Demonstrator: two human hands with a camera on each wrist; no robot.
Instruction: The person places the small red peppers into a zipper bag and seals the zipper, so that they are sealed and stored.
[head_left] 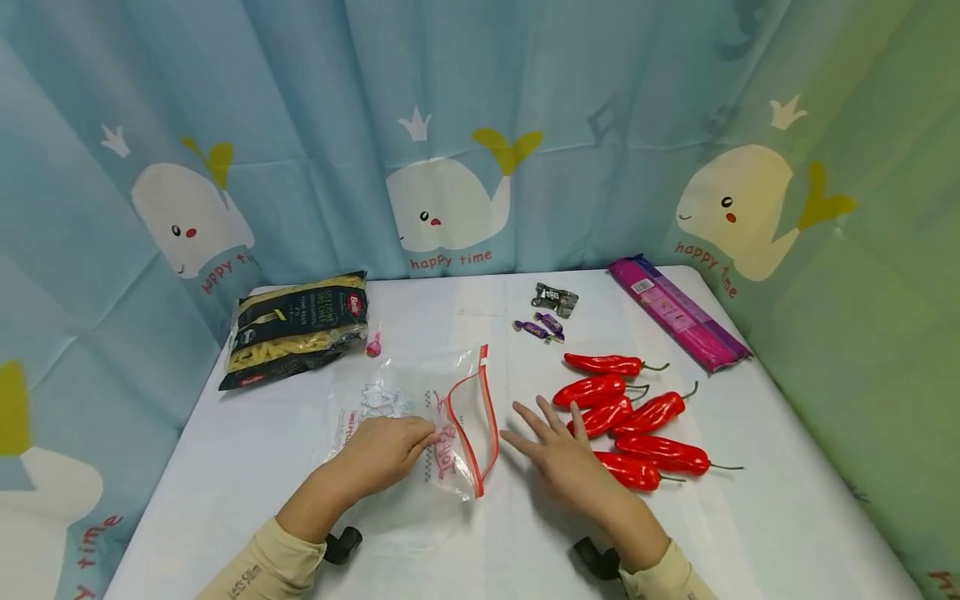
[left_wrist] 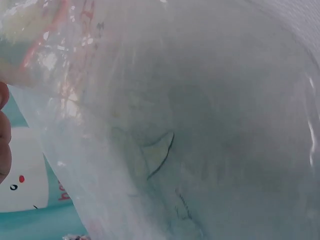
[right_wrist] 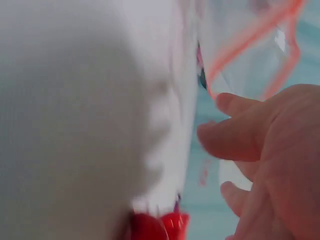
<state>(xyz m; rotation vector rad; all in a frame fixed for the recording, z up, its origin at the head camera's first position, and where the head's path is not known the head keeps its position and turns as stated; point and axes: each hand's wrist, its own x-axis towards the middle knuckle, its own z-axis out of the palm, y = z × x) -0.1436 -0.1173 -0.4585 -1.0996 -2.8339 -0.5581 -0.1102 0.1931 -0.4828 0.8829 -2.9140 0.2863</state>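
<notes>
While the left grip (head_left: 386,454) pinches a bag (head_left: 386,400) (clear plastic), the right grip (head_left: 566,467) splays near glossy peppers (head_left: 663,454).

Beige sleeves (head_left: 281,554), the left one lettered, accompany black wrist cameras (head_left: 343,547).

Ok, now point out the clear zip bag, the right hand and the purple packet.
Clear zip bag (head_left: 417,395): head view, clear film near its middle.
Right hand (head_left: 566,465): head view, back of the hand.
Purple packet (head_left: 678,313): head view, middle of its upper face.
</notes>
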